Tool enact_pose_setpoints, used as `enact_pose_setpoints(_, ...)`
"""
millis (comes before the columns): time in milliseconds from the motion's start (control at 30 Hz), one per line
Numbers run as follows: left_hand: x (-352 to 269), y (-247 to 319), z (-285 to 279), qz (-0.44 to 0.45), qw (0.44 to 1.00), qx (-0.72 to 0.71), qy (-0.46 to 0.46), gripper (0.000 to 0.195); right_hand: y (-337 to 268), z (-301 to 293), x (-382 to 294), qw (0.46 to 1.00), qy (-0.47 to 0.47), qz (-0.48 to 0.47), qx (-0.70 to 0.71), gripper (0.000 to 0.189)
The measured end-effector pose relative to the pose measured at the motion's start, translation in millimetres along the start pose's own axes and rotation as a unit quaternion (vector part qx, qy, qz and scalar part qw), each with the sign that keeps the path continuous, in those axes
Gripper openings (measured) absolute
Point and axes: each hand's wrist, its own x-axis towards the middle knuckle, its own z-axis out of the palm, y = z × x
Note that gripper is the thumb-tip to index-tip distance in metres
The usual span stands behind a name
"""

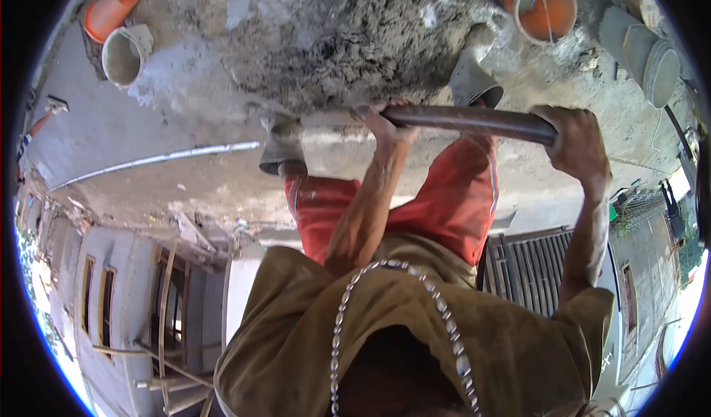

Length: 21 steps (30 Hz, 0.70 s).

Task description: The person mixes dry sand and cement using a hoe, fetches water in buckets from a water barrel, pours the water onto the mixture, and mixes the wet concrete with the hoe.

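My left hand [391, 125] is closed around a thick dark brown handle [472, 121], near its left end in the picture. At the handle's right end my right hand [577, 142] grips it. The handle lies almost level across the view, above my red trousers [461, 189]. The tool's working end cannot be made out; a pale blurred shape shows left of my left hand. Beyond the handle spreads a heap of grey wet mortar or concrete [361, 39] on the ground. My grey boots [283, 147] stand at its near edge, one on each side.
An orange bucket [111, 11] and a whitish bucket [123, 56] are at upper left, another orange bucket [547, 11] at upper right. More buckets [661, 75] stand far right. A long pale strip [161, 158] lies left. Another person's arm [40, 125] reaches towards a float-like tool [56, 105].
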Motion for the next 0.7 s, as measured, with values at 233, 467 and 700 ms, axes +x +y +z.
enact_pose_setpoints(233, -96.5, -62.2, 95.0, 0.062, 0.983, 0.133, -0.114, 0.009, 68.9, 65.2, -109.0, 0.976, 0.113, 0.123, 0.140, 0.025)
enact_pose_setpoints(467, -102.7, 22.3, 209.8, 0.225, 0.834, 0.427, -0.267, 0.009, -33.1, 142.9, -8.2, 0.925, 0.076, 0.134, 0.346, 0.033)
enact_pose_setpoints(700, 55.7, 42.3, 94.2, 0.138, 0.725, 0.673, -0.045, 0.011, -175.4, 277.6, -37.6, 0.722, -0.051, 0.374, 0.580, 0.039)
